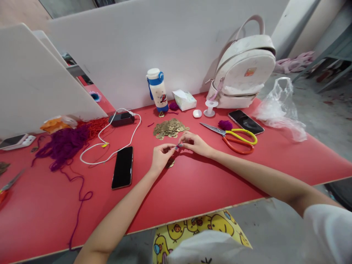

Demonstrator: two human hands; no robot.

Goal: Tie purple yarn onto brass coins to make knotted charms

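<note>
- Pinching tight, the left hand and right hand nearly meet above the middle of the red table, thumb and finger of each pressed together on a scrap of purple thread.
- Down between the left forearm and right forearm, bare red runs to the pale front edge: good room there!
- Tighter sideways: a black phone beside the left forearm, scissors just beyond the right.
- Ahead, a heap of coins, dull brassy, just past the fingertips.
- And that thread: tiny, dark, mostly hidden.
</note>
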